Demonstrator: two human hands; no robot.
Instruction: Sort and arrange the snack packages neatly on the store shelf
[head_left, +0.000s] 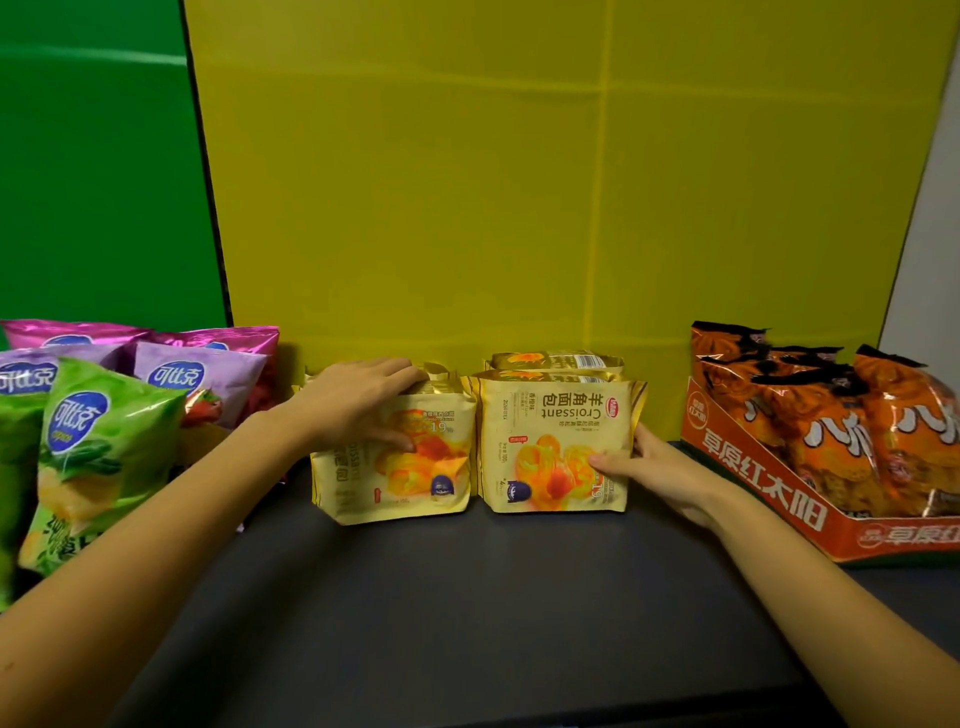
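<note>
Two rows of yellow croissant packages stand at the middle of the dark shelf (467, 597). My left hand (358, 400) grips the top of the left front croissant package (415, 467), fingers over its upper edge and thumb on its face. My right hand (654, 467) holds the right side of the right front croissant package (556, 447), thumb on its front, fingers behind it. Another croissant package (558, 360) stands behind the right one. What stands behind the left package is mostly hidden by my hand.
Green chip bags (98, 457) and purple and pink chip bags (202, 374) stand crowded at the left. An orange display carton (769, 483) with orange snack bags (810, 415) sits at the right. A yellow panel (519, 182) backs the shelf, a green one (93, 182) at left.
</note>
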